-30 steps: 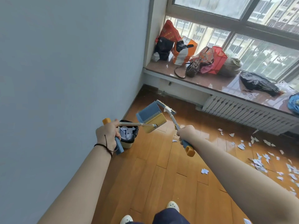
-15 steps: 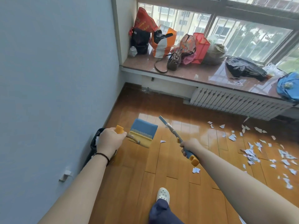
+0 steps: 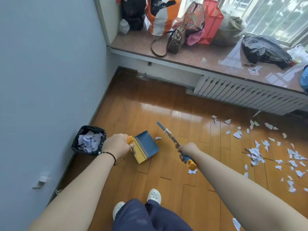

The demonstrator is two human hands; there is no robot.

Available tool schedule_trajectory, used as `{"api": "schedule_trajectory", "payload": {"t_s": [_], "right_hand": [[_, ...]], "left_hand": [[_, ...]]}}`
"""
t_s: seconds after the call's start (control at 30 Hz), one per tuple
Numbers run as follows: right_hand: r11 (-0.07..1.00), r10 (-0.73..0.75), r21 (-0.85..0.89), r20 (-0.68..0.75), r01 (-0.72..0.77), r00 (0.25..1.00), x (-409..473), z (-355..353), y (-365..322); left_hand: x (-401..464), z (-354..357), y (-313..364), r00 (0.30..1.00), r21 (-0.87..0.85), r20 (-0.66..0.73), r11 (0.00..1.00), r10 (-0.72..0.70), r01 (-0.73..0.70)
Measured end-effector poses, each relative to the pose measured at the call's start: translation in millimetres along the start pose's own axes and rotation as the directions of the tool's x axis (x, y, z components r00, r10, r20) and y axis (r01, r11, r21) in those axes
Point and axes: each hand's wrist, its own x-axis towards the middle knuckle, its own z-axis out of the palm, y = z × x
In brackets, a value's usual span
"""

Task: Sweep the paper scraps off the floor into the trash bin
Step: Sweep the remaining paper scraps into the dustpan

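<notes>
Gripping dustpan point(image 3: 144, 146) handle with left hand point(image 3: 118, 144), fingers closed around orange grip, pan tilted just above floor point(image 3: 166, 172). Clenching right hand point(image 3: 187, 150) around broom point(image 3: 173, 142) handle near its orange end, shaft pointing away toward the sill point(image 3: 191, 55). Sitting by the wall at left: black-lined bin point(image 3: 89, 140), partly filled with scraps. Lying mostly at right on the floor: loose scraps point(image 3: 256, 152), well apart from bin; one near the pan, one under right wrist. Standing in white clogs point(image 3: 154, 196) at bottom.
</notes>
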Motion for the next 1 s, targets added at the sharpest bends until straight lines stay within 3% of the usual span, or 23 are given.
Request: {"api": "schedule_trajectory", "payload": {"t_s": [0.13, 0.4, 0.53, 0.7, 1.0], "right_hand": [[0.999, 0.035, 0.018, 0.017, -0.035, 0.999, 41.9, -1.2, 0.6], [0.984, 0.045, -0.174, 0.104, -0.027, 0.994, 96.6, 22.6, -8.4], [0.985, 0.091, -0.160, 0.189, -0.061, 0.978, 82.4, 8.3, -29.2], [0.996, 0.092, -0.024, 0.254, -0.089, 0.963, 54.6, -39.7, -39.1], [0.979, 0.133, 0.143, 0.084, -0.144, 0.988, 56.4, -52.1, 8.5]], "left_hand": [[35.7, 17.5, 13.4, 0.998, 0.033, 0.032, 0.998, -0.060, 0.059], [96.8, 15.4, 32.4, 0.995, 0.070, 0.084, 0.996, -0.062, 0.056], [115.9, 5.5, 37.3, 0.991, 0.076, 0.117, 0.996, -0.065, 0.057], [125.6, -6.0, 46.2, 0.983, 0.054, 0.175, 0.997, -0.062, 0.054], [124.8, -0.5, 93.7, 0.944, 0.198, 0.296, 0.958, 0.145, -0.209]]}}
